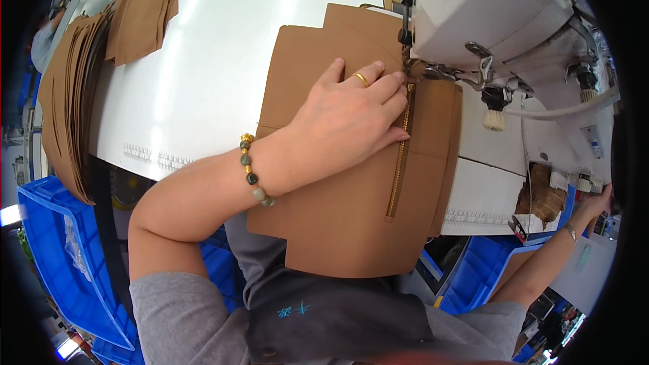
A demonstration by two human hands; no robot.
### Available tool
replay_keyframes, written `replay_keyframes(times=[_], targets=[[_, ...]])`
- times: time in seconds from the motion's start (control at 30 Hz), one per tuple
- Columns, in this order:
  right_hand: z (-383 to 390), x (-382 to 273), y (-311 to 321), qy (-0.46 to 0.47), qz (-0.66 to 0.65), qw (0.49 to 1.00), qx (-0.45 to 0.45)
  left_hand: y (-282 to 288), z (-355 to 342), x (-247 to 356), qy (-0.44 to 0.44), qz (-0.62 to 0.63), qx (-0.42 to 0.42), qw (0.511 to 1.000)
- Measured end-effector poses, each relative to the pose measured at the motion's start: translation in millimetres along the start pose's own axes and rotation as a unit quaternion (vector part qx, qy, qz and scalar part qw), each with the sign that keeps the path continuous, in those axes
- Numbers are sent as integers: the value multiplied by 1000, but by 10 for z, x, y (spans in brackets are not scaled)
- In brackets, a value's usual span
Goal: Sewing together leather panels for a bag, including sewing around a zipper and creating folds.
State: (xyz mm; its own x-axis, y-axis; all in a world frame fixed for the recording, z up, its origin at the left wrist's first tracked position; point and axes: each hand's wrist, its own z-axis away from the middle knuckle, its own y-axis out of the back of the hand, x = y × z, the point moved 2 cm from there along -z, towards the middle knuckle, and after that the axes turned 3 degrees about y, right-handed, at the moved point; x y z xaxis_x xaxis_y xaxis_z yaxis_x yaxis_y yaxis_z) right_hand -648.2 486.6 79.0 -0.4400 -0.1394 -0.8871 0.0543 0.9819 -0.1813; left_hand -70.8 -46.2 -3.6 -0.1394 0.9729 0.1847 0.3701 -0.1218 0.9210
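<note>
A brown leather-like panel (345,230) with notched corners lies under the sewing machine (490,17). Set lengthwise into it is a brass-toothed zipper (400,169), its far end close to the needle area. My left hand (355,108) rests flat on the panel, fingers stretched out, with the fingertips beside the zipper. It wears a gold ring and a beaded bracelet. Far to the right, my right hand (595,204) is raised at the machine's right end. Its fingers are mostly lost in the dark rim, so what they touch is hidden.
Stacks of brown panels (67,94) and more brown pieces (143,10) lie at the left on the white table (223,47). Blue bins (74,257) stand lower left and a blue bin (473,274) lower right. Small snips (518,228) lie near the table's right front edge.
</note>
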Motion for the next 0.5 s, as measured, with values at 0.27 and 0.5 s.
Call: replay_keyframes(times=[0.27, 0.5], targets=[[-56, -125, 16, 41, 54, 998, 11, -12, 8, -9, 3, 13, 7, 1000], [-115, -136, -110, 40, 56, 998, 4, -23, 2, -18, -8, -5, -6, 1000]])
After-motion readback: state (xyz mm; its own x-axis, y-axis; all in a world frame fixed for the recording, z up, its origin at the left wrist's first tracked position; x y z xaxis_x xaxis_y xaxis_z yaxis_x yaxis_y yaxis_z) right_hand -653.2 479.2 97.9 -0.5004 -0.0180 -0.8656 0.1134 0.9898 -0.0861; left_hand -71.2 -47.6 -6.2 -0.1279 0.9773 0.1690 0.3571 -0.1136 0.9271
